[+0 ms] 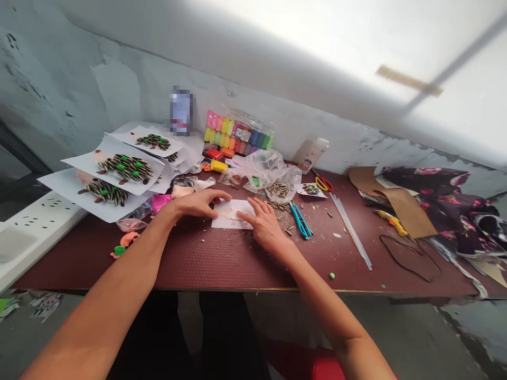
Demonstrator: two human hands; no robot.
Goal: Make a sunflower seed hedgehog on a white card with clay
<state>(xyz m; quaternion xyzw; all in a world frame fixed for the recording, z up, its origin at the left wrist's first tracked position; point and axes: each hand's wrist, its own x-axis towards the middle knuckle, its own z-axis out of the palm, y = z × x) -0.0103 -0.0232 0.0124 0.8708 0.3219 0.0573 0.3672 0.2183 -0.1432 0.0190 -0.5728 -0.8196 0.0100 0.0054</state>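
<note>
- Head camera: we have a small white card (237, 206) on the dark red table (222, 264), and we take it as the middle of our clock face.
- Our left hand (202, 203) comes in at nine o'clock, its thumb and fingertips parted and curved over the card's edge; we cannot tell whether they press on it.
- Our right hand (263, 219) comes in at three o'clock, unclenched, its fingers spread flat along the card.
- Between our hands we see a pale peach patch (225, 212) on the card, with small orange marks below it towards six o'clock.
- Between nine and ten, we have a pile of paper sheets (92, 205) bearing figures made of striped seeds with green dots.
- At eleven, something upright leans on the wall, too blurred for us to name.
- At twelve stands our pack of coloured blocks (237, 132).
- At two, we see a clear bag (259, 163), loose striped seeds (277, 189) and, farther off, a white bottle (312, 154).
- At three, just beyond our right hand, lies a teal tool (301, 221); past it come clear sticks (351, 230) and a yellow glue gun (392, 221).
- At four, near the table edge, we have a green ball (331, 275).
- Between eight and nine, orange and green lumps (122, 245) lie beside our left forearm.
</note>
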